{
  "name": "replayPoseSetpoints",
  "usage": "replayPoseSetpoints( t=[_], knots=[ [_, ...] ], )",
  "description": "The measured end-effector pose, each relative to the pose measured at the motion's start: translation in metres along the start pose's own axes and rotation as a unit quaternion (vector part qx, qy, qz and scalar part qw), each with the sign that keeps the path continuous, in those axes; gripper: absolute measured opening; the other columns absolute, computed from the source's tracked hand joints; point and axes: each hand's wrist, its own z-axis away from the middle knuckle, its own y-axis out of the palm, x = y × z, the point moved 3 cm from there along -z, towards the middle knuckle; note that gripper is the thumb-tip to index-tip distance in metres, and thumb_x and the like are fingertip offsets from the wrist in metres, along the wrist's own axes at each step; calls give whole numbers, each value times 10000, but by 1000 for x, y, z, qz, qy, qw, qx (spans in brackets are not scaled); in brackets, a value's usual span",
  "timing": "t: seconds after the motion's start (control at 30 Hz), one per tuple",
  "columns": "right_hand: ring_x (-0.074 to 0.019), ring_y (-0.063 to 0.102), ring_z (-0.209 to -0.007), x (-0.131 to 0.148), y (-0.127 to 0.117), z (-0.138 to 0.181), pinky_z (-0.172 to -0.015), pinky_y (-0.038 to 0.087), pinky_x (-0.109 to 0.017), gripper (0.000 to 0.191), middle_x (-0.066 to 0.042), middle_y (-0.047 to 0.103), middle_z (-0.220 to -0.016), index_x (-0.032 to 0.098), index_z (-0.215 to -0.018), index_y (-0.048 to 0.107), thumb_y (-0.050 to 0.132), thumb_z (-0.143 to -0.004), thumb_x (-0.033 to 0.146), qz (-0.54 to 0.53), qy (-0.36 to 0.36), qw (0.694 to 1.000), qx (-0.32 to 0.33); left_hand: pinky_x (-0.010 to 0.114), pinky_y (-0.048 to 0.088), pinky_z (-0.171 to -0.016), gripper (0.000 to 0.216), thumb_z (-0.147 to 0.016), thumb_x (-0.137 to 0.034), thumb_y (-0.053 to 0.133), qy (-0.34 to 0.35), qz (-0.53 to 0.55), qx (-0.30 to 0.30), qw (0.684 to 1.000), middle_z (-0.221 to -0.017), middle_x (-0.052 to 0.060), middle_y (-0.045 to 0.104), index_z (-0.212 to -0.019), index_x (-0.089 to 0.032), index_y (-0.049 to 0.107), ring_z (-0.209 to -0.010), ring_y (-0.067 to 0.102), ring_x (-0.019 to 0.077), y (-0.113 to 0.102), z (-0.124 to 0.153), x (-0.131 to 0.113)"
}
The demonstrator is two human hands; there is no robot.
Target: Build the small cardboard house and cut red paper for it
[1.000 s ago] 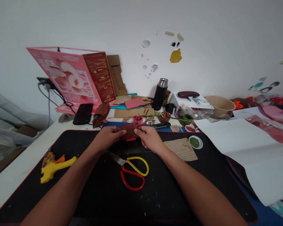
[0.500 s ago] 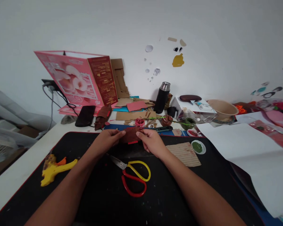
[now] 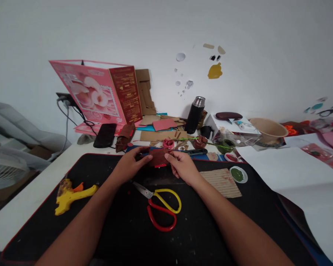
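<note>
My left hand [image 3: 131, 166] and my right hand [image 3: 181, 167] both pinch a small brown piece of cardboard [image 3: 158, 158] with a red edge, held just above the far part of the black mat [image 3: 119, 229]. The thumb and fingers of each hand are closed on its ends. Yellow and red scissors [image 3: 162, 205] lie on the mat just in front of my hands. A yellow glue gun [image 3: 70, 195] rests on the mat to the left. A strip of corrugated cardboard [image 3: 223, 181] lies to the right of my right hand.
Behind the mat stand a pink box [image 3: 100, 92], a black phone [image 3: 104, 135], a black flask [image 3: 196, 115], small paint pots [image 3: 199, 142], a green paint lid [image 3: 238, 174] and a beige bowl [image 3: 268, 128]. White paper sheets [image 3: 299, 173] cover the right side. A fan [image 3: 2, 173] sits at far left.
The view has shifted slightly, so everything sits a little further right in the picture. Both hands stay pinched on the brown cardboard piece in about the same spot.
</note>
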Motion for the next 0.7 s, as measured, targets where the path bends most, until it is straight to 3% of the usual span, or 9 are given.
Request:
replayPoseSetpoints(
  t=[0.3,0.53,0.7],
  knots=[
    [-82,390,-307,-1,0,-2,-308,275,-192,447,91,482,-437,233,-719,517,663,-857,633,-24,-12,1000,-1,424,535,-995,592,-840,-664,611,-17,-9,6,1000,-1181,97,798,-1166,-192,756,-1087,728,325,4,-2,-1],
    [-85,405,-311,-2,-7,-5,-310,295,-195,442,87,507,-458,218,-777,568,656,-848,645,-19,-25,999,-31,417,542,-983,552,-872,-654,591,-15,10,-6,1000,-1154,89,806,-1137,-204,770,-1082,725,326,6,-6,-1],
    [-93,427,-319,0,-8,-4,-327,308,-194,412,86,521,-462,193,-900,647,631,-875,604,20,-36,998,-43,464,501,-1069,595,-885,-658,587,-2,23,-3,1000,-1236,117,775,-1220,-188,730,-1168,694,333,3,-5,1]
  ],
)
